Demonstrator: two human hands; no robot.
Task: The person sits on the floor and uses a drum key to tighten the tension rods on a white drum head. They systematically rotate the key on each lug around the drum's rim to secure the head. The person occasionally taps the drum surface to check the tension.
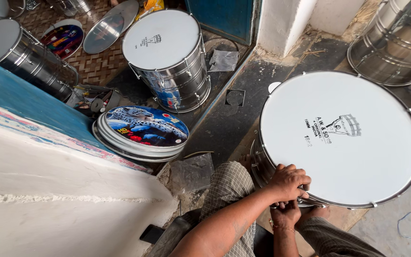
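Drum (341, 138) on floor by knees, white head and hoop already seated. Left hand (288, 182) and right hand (285, 212) both clenched at near rim lug, tool hidden. Looks like tensioning ongoing; remaining lugs' state can't tell.

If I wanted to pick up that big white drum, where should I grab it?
Probably by the metal rim of the big white drum, one hand on each side. The white skin is flat and smooth, nothing to grip. Both hands already clasp its near edge.
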